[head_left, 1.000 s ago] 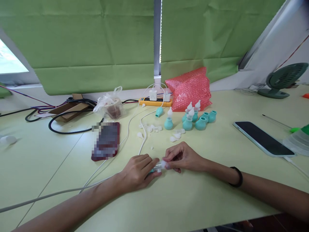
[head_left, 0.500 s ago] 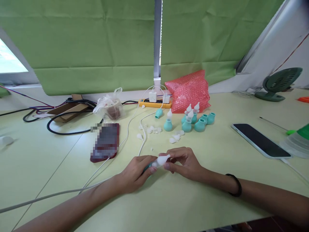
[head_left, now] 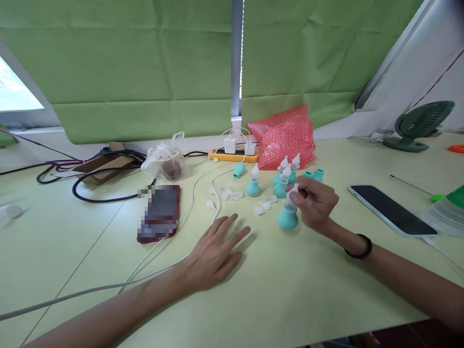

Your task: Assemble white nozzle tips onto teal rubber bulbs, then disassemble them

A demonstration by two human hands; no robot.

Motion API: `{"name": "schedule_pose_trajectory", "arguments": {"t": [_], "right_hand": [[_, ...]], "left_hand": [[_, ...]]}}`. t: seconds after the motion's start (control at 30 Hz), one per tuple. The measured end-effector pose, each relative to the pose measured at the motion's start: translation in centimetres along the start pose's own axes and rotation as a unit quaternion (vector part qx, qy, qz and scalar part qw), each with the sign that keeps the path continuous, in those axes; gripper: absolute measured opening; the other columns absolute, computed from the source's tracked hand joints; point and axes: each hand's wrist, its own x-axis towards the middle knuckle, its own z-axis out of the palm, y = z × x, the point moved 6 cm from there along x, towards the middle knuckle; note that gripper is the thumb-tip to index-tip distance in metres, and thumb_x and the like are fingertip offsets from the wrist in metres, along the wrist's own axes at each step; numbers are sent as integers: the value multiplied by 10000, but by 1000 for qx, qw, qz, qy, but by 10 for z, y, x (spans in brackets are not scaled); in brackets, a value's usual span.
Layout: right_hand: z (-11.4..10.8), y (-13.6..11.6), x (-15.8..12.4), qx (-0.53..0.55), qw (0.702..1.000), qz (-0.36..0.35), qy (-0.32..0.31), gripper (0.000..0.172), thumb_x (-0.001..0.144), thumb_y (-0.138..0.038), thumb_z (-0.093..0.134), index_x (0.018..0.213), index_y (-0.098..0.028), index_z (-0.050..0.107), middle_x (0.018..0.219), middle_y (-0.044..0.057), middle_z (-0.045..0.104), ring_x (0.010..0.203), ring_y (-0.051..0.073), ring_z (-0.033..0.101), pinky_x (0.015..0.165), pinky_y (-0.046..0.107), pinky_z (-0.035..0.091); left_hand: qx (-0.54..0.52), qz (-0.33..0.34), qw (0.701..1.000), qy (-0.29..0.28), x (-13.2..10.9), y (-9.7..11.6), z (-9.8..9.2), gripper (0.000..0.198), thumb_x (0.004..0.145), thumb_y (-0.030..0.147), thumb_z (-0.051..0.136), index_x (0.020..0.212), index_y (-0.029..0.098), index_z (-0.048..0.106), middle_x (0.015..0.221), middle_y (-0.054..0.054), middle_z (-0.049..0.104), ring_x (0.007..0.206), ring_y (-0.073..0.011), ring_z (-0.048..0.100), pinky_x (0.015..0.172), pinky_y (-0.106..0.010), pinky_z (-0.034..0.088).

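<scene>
The left fingers (head_left: 238, 238) have released the teal bulb (head_left: 287, 220), now upright.

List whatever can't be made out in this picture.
In the head view:
Held white tip: partly covered by the right hand.
Teal bulbs behind that hand: partly hidden by it.
Red-edged item: face pixelated.
Green-topped object: cut off by the right edge.
Translucent pieces: too small to count.

Indoor workspace, home or office indeterminable: you face green blinds (head_left: 145, 67) and a window (head_left: 16, 89) beyond the far edge of the table (head_left: 268, 299), which carries a power strip (head_left: 234, 157) and fan (head_left: 422, 123).
</scene>
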Motion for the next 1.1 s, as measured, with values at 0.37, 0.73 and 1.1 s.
{"name": "schedule_pose_trajectory", "arguments": {"t": [0.37, 0.73, 1.1], "right_hand": [[-16, 46, 20, -287, 940, -184, 12, 306, 681, -213, 443, 413, -203, 297, 375, -54, 272, 366, 75, 249, 391, 219, 231], [-22, 54, 23, -277, 950, -137, 36, 202, 664, -218, 470, 472, -195, 411, 390, -56, 314, 365, 67, 293, 398, 218, 285], [13, -3, -6, -233, 910, -335, -74, 369, 691, -206, 527, 1036, -291, 429, 1125, 44, 426, 1033, 216, 440, 808, 399, 420]], "left_hand": [[85, -38, 992, -85, -1, -9, 18, 447, 842, 315, 352, 1249, 133, 323, 1341, -163, 237, 1250, -304, 149, 977, -485, 260], [80, -42, 993, -81, 1, -8, 16, 431, 834, 308, 362, 1217, 109, 357, 1324, -163, 277, 1232, -303, 192, 965, -484, 287], [75, -41, 993, -77, 1, -7, 15, 426, 828, 297, 375, 1214, 119, 362, 1342, -160, 241, 1242, -299, 169, 972, -483, 278]]}}
